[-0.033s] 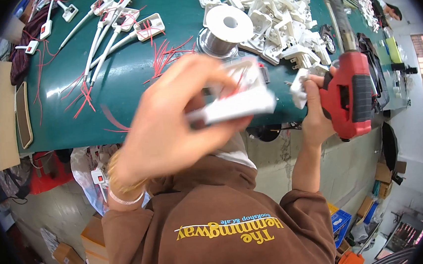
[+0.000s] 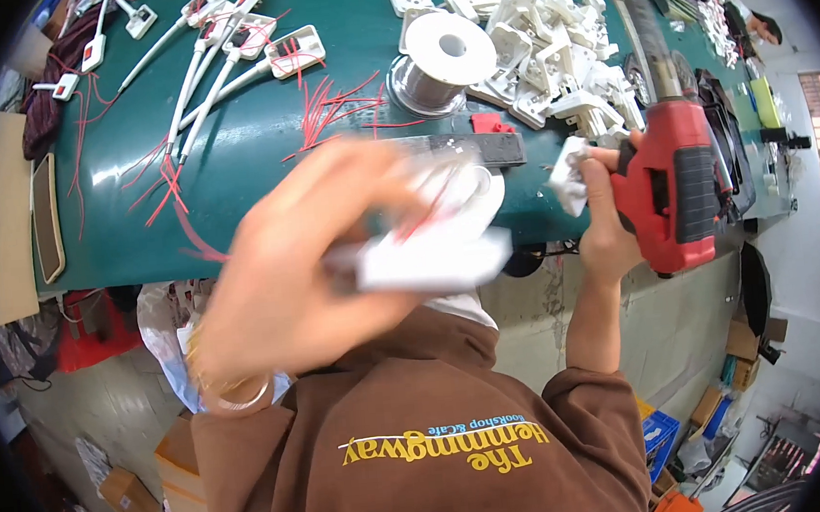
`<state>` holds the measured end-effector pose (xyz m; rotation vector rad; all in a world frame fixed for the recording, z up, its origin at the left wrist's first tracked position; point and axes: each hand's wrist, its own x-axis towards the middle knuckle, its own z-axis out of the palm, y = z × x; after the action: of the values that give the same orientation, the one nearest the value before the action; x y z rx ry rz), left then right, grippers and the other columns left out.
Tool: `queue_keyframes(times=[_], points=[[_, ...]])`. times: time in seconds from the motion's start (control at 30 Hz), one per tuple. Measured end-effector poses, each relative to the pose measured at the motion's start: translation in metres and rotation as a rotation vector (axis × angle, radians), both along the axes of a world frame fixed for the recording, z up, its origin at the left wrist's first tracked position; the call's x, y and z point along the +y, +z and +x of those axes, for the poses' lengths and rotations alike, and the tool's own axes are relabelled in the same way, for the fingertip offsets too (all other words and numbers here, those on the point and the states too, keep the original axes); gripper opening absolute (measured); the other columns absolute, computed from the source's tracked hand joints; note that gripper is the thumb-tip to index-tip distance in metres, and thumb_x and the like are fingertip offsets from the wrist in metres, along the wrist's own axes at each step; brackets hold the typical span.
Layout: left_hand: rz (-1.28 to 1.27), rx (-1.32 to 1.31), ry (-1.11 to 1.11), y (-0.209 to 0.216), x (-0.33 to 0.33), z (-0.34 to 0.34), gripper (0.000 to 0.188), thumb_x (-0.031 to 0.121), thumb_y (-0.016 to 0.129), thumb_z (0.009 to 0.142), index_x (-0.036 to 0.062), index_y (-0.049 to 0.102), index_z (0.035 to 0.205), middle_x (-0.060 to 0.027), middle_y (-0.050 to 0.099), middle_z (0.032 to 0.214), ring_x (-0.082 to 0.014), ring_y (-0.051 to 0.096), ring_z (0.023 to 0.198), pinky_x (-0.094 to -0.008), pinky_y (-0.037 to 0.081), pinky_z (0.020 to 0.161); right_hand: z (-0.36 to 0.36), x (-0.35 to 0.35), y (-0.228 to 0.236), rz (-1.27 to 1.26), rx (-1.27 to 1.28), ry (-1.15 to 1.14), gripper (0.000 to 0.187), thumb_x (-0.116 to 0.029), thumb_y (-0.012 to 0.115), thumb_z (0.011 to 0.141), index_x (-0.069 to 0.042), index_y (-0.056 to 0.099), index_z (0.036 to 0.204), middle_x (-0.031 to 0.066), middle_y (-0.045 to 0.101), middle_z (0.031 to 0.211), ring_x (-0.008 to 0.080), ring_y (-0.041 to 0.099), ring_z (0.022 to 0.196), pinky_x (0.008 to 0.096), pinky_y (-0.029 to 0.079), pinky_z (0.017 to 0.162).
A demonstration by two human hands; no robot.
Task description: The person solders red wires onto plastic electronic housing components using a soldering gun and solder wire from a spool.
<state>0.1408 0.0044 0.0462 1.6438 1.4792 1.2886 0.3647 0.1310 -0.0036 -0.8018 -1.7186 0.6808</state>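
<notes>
My left hand [image 2: 299, 255], blurred by motion, grips a white plastic housing [image 2: 435, 266] with thin red wires in it. It is raised over the table's near edge, in front of my chest. My right hand [image 2: 609, 235] has a small white plastic piece [image 2: 571, 176] pinched between thumb and fingers. Alongside the same hand is a red and black soldering gun [image 2: 677, 124], its long barrel pointing away; the fingers pass behind its handle. A dark bar with a red block [image 2: 491, 122] lies on the table just beyond the housing.
On the green table [image 2: 262, 215] stands a spool of grey wire [image 2: 429, 67]. To its right is a heap of white plastic parts [image 2: 553, 47]. Loose red wires [image 2: 326, 109] and several wired white housings [image 2: 296, 51] lie left. A phone-like slab [image 2: 46, 222] rests at the left edge.
My left hand has moved the housing left and toward me, uncovering more of the dark bar. My right hand has shifted slightly left with the white piece and soldering gun.
</notes>
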Motion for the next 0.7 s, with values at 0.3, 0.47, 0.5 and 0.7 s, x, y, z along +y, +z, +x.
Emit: queue_keyframes(times=[0.3, 0.47, 0.5, 0.7], points=[[-1.191, 0.088, 0.574, -0.107, -0.237, -0.104, 0.036, 0.008, 0.077, 0.066, -0.0003, 0.063, 0.098, -0.0146, 0.063, 0.094, -0.0192, 0.063, 0.086, -0.0307, 0.049, 0.064, -0.041, 0.018, 0.01, 0.438, -0.28, 0.412, 0.043, -0.004, 0.07, 0.063, 0.006, 0.061, 0.104, 0.0133, 0.065, 0.08, 0.0221, 0.059, 0.059, 0.0287, 0.046, 0.055], [-1.045, 0.534, 0.626, -0.134, -0.247, -0.098, 0.041, 0.026, 0.073, 0.074, -0.002, 0.066, 0.103, -0.0229, 0.065, 0.097, -0.0379, 0.062, 0.093, -0.0415, 0.048, 0.08, -0.046, 0.02, 0.022, 0.488, -0.396, 0.511, 0.042, -0.007, 0.069, 0.059, 0.004, 0.063, 0.099, 0.0128, 0.063, 0.075, 0.0248, 0.058, 0.057, 0.0307, 0.046, 0.053], [-0.99, 0.523, 0.641, -0.115, -0.23, -0.093, 0.036, 0.024, 0.073, 0.075, -0.0021, 0.067, 0.099, -0.0216, 0.065, 0.097, -0.0375, 0.062, 0.091, -0.0407, 0.048, 0.079, -0.045, 0.021, 0.016, 0.541, -0.405, 0.493, 0.042, -0.007, 0.069, 0.059, 0.004, 0.063, 0.099, 0.0128, 0.063, 0.075, 0.0253, 0.058, 0.057, 0.0311, 0.047, 0.053], [-0.12, 0.46, 0.551, -0.022, -0.095, -0.073, 0.013, 0.013, 0.066, 0.081, 0.0013, 0.066, 0.088, -0.0126, 0.065, 0.087, -0.0293, 0.061, 0.08, -0.0354, 0.046, 0.073, -0.041, 0.013, 0.004, 0.604, -0.451, 0.326, 0.045, -0.008, 0.066, 0.06, 0.002, 0.062, 0.104, 0.0148, 0.065, 0.084, 0.0311, 0.061, 0.076, 0.0363, 0.051, 0.068]])
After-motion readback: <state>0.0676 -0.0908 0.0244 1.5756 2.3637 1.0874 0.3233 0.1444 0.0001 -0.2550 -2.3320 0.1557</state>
